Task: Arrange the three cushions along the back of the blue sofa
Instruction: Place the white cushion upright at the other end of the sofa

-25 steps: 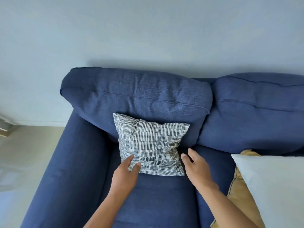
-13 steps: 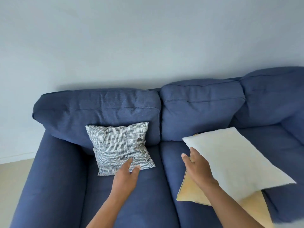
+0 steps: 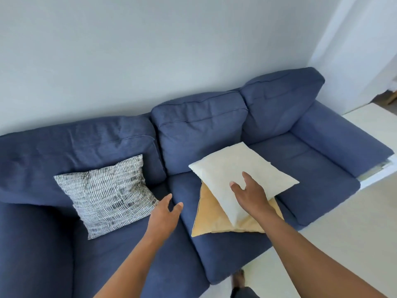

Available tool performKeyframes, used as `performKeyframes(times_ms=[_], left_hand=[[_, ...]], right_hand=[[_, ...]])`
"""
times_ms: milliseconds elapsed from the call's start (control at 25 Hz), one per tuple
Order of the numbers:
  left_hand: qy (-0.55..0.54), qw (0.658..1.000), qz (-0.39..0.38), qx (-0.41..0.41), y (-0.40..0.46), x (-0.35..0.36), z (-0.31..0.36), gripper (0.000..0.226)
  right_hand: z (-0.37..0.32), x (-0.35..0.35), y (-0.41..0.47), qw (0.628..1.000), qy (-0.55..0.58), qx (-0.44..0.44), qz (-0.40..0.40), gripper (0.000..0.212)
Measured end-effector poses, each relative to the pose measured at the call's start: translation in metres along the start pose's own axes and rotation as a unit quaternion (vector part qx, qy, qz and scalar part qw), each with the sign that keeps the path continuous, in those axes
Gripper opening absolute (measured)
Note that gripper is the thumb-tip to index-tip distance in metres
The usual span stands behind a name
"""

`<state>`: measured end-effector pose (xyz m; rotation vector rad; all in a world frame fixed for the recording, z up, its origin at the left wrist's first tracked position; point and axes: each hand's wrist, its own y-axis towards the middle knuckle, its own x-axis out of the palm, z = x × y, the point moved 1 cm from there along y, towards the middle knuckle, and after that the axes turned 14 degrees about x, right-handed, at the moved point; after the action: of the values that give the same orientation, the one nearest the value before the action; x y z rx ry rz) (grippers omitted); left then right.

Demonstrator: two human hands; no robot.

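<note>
A grey-and-white patterned cushion [image 3: 107, 193] leans against the left back pad of the blue sofa [image 3: 199, 125]. On the middle seat a cream cushion [image 3: 236, 168] lies flat on top of a yellow cushion [image 3: 212, 218]. My left hand [image 3: 165, 214] hovers open over the seat between the patterned cushion and the yellow one, touching neither. My right hand [image 3: 249, 192] is open, fingers spread, over the near part of the cream cushion; whether it touches the cushion I cannot tell.
The sofa stands against a pale wall [image 3: 150, 50]. Its right seat [image 3: 311, 168] holds nothing. A white low surface [image 3: 365, 117] sits beyond the right armrest. Light floor [image 3: 343, 233] runs along the sofa's front, with my foot [image 3: 238, 280] on it.
My view has swung right, away from the patterned cushion, which stays leaning on the left back pad. Both hands left it; my right hand moved over the cream cushion.
</note>
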<state>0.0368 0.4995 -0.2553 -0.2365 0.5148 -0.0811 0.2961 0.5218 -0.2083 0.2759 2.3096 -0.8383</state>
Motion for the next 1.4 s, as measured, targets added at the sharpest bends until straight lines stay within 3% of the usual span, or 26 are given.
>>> performKeyframes(times_ms=[200, 520, 640, 720, 760, 880, 1000, 1080, 1120, 1240, 1400], left_hand=[[0.014, 1.000, -0.008, -0.014, 0.048, 0.048, 0.027, 0.069], [-0.006, 0.984, 0.039, -0.172, 0.138, 0.156, 0.056, 0.071], [-0.038, 0.968, 0.061, -0.239, 0.159, 0.187, 0.053, 0.070], [-0.040, 0.962, 0.074, -0.260, 0.168, 0.201, 0.045, 0.047], [-0.032, 0.961, 0.077, -0.264, 0.171, 0.205, 0.041, 0.031], [-0.063, 0.955, 0.087, -0.278, 0.183, 0.213, 0.033, 0.031], [-0.159, 0.935, 0.103, -0.298, 0.192, 0.222, 0.017, 0.051], [-0.235, 0.908, 0.109, -0.329, 0.190, 0.229, 0.015, 0.037], [-0.258, 0.895, 0.105, -0.348, 0.188, 0.233, 0.016, 0.036], [-0.281, 0.879, 0.111, -0.370, 0.179, 0.235, 0.027, 0.049], [-0.239, 0.912, 0.119, -0.312, 0.167, 0.220, 0.044, 0.050]], right_hand=[[0.018, -0.038, 0.067, 1.000, 0.007, 0.014, -0.008, 0.073], [0.038, -0.091, 0.239, 0.995, -0.026, 0.049, -0.086, 0.072], [0.040, -0.099, 0.289, 0.991, -0.061, 0.065, -0.100, 0.037], [0.040, -0.097, 0.316, 0.990, -0.066, 0.061, -0.105, 0.012], [0.040, -0.096, 0.325, 0.990, -0.061, 0.065, -0.105, 0.019], [0.050, -0.091, 0.352, 0.990, -0.057, 0.086, -0.099, 0.030], [0.069, -0.085, 0.368, 0.979, -0.037, 0.155, -0.126, 0.075], [0.083, -0.081, 0.372, 0.963, -0.036, 0.217, -0.157, 0.100], [0.088, -0.079, 0.371, 0.955, -0.012, 0.235, -0.180, 0.103], [0.088, -0.084, 0.351, 0.935, 0.094, 0.248, -0.234, 0.079], [0.075, -0.114, 0.309, 0.934, 0.175, 0.193, -0.246, 0.034]])
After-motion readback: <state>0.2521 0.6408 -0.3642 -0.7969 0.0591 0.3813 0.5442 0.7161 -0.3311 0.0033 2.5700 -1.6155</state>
